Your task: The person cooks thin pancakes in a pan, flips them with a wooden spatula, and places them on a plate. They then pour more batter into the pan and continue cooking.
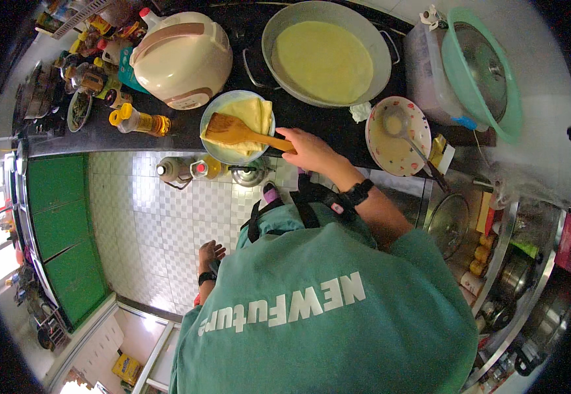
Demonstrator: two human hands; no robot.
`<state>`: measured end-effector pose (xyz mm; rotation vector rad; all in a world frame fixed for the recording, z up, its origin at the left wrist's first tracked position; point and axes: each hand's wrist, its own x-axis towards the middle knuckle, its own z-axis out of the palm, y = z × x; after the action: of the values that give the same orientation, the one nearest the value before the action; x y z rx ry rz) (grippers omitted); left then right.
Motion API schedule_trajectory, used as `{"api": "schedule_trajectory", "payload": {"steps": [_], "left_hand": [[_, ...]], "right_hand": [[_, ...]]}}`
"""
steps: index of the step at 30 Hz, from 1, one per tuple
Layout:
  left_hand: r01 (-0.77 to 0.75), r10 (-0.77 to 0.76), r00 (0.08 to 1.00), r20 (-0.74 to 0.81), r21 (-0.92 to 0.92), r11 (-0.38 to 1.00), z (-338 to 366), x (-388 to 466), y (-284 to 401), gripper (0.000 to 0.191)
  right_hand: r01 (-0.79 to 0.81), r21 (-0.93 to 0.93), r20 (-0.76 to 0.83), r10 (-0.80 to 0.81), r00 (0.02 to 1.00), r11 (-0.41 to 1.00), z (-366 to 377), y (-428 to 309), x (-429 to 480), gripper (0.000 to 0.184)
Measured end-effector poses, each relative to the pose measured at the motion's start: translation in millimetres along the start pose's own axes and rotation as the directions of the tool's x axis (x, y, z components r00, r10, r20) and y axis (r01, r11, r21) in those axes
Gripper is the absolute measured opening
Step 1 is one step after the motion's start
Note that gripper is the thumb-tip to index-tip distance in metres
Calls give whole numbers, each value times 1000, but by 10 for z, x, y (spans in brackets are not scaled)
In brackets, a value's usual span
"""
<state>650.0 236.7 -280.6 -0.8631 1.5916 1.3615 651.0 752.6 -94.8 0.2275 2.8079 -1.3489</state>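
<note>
My right hand point(307, 150) is at the handle end of a wooden spatula point(236, 132), with the handle between fingers and thumb. The spatula's blade lies on folded yellow flatbreads or pancakes point(253, 111) in a pale bowl or plate point(207, 143) near the counter's front edge. Beyond it, a wide metal pan point(330, 97) holds a thin, pale yellow layer spread over its bottom. To the right, a patterned bowl point(381, 152) contains some batter-like liquid and a ladle point(416, 150). My left hand point(210, 252) hangs low at my side, away from the counter, fingers loosely apart and holding nothing.
A rice cooker point(182, 59) stands left of the pan, with an oil bottle point(142, 121) and other bottles nearby. A green basin point(509, 93) with a glass lid rests by a plastic box point(426, 74). A kettle point(248, 175) and containers stand on the floor.
</note>
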Motion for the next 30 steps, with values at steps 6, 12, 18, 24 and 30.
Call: {"api": "schedule_trajectory", "payload": {"steps": [6, 12, 18, 24, 30], "left_hand": [[-91, 79, 996, 50, 323, 942, -163, 24, 77, 38], [33, -38, 999, 17, 196, 980, -212, 371, 291, 43], [30, -51, 996, 69, 278, 960, -39, 611, 713, 44], [-42, 13, 995, 96, 304, 952, 156, 580, 990, 42], [-20, 14, 1000, 27, 257, 966, 73, 277, 788, 43]], "right_hand": [[-78, -60, -258, 60, 964, 995, -536, -305, -389, 20], [-275, 39, -658, 232, 717, 961, -948, -560, -1111, 18], [-509, 292, -642, 560, 523, 810, -993, -510, -1752, 17], [-636, -18, -515, 538, 668, 772, -869, -385, -1963, 42], [-616, 72, -229, 614, 756, 785, -1003, -297, -1985, 50]]}}
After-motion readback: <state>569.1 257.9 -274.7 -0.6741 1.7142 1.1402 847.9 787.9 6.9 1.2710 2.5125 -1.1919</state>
